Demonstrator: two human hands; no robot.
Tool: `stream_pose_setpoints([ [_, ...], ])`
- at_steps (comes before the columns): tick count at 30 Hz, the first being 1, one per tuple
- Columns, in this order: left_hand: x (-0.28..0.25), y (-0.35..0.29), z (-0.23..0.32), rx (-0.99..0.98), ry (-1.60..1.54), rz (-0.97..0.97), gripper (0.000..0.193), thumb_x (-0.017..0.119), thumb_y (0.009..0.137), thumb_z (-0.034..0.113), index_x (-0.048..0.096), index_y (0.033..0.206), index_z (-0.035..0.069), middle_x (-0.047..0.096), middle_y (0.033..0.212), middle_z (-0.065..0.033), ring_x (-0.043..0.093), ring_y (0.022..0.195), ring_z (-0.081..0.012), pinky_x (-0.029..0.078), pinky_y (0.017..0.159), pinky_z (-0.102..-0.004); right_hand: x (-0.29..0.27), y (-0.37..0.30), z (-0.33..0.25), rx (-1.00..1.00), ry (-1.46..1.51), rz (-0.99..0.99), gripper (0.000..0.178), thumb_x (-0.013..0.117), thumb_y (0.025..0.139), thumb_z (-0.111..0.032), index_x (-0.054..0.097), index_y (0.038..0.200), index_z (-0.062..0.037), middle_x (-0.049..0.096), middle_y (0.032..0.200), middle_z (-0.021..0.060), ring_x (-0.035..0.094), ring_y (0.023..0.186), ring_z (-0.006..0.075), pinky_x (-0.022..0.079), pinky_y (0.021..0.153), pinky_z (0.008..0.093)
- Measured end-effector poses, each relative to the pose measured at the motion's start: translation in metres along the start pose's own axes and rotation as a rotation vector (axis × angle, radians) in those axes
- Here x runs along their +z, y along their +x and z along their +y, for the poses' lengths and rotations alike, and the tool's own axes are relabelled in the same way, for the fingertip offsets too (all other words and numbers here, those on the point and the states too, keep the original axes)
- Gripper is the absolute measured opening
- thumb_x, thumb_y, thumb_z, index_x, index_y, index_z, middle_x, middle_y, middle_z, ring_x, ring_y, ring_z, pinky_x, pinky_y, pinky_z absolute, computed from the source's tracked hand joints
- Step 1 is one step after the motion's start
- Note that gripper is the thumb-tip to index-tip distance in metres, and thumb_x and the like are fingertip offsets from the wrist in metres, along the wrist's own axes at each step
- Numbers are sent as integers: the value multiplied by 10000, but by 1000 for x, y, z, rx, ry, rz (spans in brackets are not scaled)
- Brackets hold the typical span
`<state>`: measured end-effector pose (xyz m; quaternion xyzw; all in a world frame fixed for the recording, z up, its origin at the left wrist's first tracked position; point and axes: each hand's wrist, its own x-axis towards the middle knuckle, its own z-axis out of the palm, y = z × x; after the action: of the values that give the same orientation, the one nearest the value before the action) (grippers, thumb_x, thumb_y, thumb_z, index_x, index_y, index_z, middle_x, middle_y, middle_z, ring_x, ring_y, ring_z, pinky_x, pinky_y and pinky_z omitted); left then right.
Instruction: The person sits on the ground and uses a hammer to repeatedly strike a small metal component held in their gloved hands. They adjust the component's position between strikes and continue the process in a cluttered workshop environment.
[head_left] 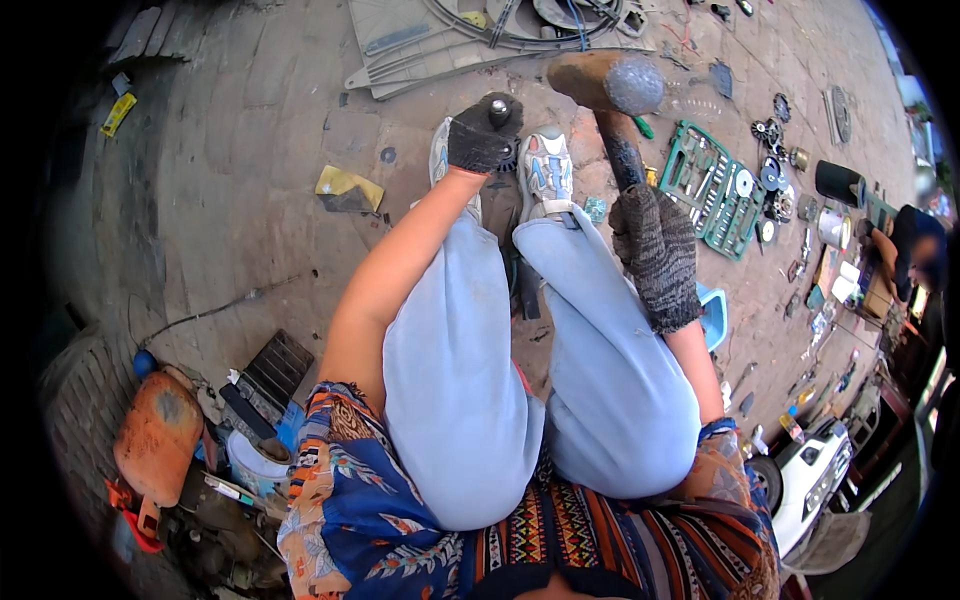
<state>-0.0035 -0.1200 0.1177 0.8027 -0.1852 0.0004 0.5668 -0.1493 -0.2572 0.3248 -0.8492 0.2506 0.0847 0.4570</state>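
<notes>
Paved ground point(270, 190); hammer point(612, 115) up, job looks partway.
Right hand point(655, 250) wrapped tight round hammer; left hand point(484, 132), at the shoes point(546, 180), fisted on what looks like a metal rod point(499, 111). Hammer apart, right of rod: no contact. Blows left: can't tell. Open green toolbox point(715, 190) farther right.

the left hand point(482, 134) partly hides what may be a metal rod point(499, 108).
</notes>
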Motion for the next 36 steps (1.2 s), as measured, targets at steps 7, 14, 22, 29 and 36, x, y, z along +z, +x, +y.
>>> stream_pose_setpoints([
  [7, 8, -9, 11, -16, 13, -57, 201, 668, 780, 190, 648, 908, 37, 658, 817, -143, 645, 747, -267, 498, 685, -343, -10, -4, -17, -639, -462, 128, 493, 600, 700, 14, 505, 1174, -77, 577, 889, 141, 586, 736, 298, 476, 621, 394],
  [14, 17, -7, 3, -10, -89, -102, 208, 674, 771, 232, 642, 888, 63, 647, 791, -146, 631, 719, -311, 491, 649, -357, -8, -6, -22, -623, -505, 219, 350, 577, 719, 6, 513, 1060, -39, 590, 793, 112, 592, 695, 263, 471, 572, 376],
  [22, 12, -7, 13, 37, 2, -105, 167, 665, 756, 201, 639, 858, 70, 641, 781, -149, 624, 714, -327, 488, 647, -379, -10, -20, -46, -71, 159, 141, 264, 586, 852, -247, 612, 939, 2, 594, 676, 147, 603, 630, 271, 471, 593, 365],
  [29, 30, -18, -6, 170, 87, -22, 233, 701, 708, 260, 627, 781, 52, 621, 712, -174, 620, 674, -335, 473, 611, -409, 14, -4, 19, -101, -324, 92, 404, 513, 858, -371, 587, 1042, -19, 607, 844, 224, 598, 797, 356, 469, 691, 433],
  [36, 23, -11, -62, -85, -428, -280, 212, 596, 802, 233, 645, 918, 62, 659, 830, -115, 630, 755, -283, 491, 708, -359, -2, -14, -23, -147, -135, 93, 354, 511, 878, -348, 620, 1006, -36, 602, 812, 217, 588, 788, 349, 453, 730, 424],
])
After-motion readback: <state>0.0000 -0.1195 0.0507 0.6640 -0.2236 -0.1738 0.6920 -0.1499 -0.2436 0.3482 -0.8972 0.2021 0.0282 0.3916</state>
